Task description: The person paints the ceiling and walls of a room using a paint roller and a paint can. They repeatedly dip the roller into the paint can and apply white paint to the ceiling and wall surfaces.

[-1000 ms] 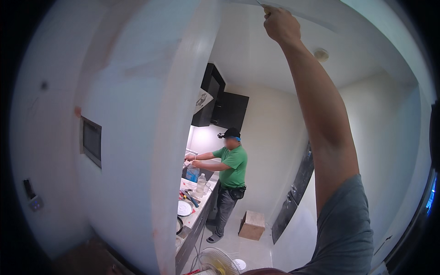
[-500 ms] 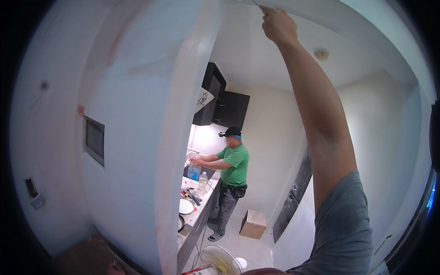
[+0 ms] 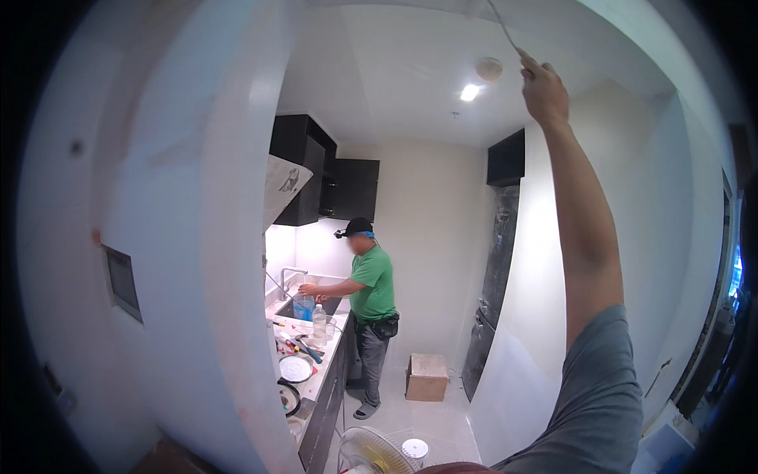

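My right hand (image 3: 545,91) is raised high at the upper right, closed on a thin rod-handled tool (image 3: 504,27). The rod slants up and left from my fingers. Its far end reaches the top edge of the picture, beneath a pale ceiling beam, and the working end cannot be made out. My bare forearm and grey sleeve (image 3: 596,379) rise from the lower right. My left hand does not show.
A person in a green shirt (image 3: 375,280) stands at the sink, hands over a blue-tinted container (image 3: 303,306). Bottles, tools and a white lid (image 3: 296,368) crowd the counter. A fan (image 3: 369,452), white bucket (image 3: 415,449) and cardboard box (image 3: 426,377) stand low. A wall edge (image 3: 241,237) rises at left.
My right hand has moved right and somewhat lower in the picture, still holding the tool. My view has turned right, showing more of the kitchen and a ceiling light.
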Motion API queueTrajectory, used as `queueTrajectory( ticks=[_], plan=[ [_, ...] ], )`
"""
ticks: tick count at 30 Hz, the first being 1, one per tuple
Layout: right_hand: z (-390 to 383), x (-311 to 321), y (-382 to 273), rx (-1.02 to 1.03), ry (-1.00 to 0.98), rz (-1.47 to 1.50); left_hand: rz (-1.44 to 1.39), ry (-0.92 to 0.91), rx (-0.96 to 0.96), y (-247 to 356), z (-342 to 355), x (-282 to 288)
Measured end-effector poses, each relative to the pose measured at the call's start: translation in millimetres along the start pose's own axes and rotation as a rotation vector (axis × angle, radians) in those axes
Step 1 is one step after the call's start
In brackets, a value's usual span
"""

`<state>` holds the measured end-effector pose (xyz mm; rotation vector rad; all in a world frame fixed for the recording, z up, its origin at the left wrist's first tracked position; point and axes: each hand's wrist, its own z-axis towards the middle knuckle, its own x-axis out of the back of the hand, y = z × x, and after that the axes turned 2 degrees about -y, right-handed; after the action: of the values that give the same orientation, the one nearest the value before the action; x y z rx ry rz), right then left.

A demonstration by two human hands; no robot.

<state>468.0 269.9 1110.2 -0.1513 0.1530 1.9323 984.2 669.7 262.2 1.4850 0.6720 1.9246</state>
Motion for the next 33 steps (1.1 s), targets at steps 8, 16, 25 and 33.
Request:
queueTrajectory(
  ticks=[8, 16, 25, 33],
  plan=[
    [-14, 2, 111, -0.073, 0.100, -0.017, 0.048, -0.060, 0.030, 18, -5, 10],
    [8, -31, 26, 0.152, 0.077, 0.077, 0.080, -0.023, 0.067, -6, 1, -13],
    [32, -76, -164, 0.225, 0.026, 0.121, -0.065, 0.200, -0.130, 1, 3, -3],
    [31, -84, -294, 0.318, 0.067, 0.320, 0.046, -0.060, 0.096, -5, 12, -4]
  ],
)
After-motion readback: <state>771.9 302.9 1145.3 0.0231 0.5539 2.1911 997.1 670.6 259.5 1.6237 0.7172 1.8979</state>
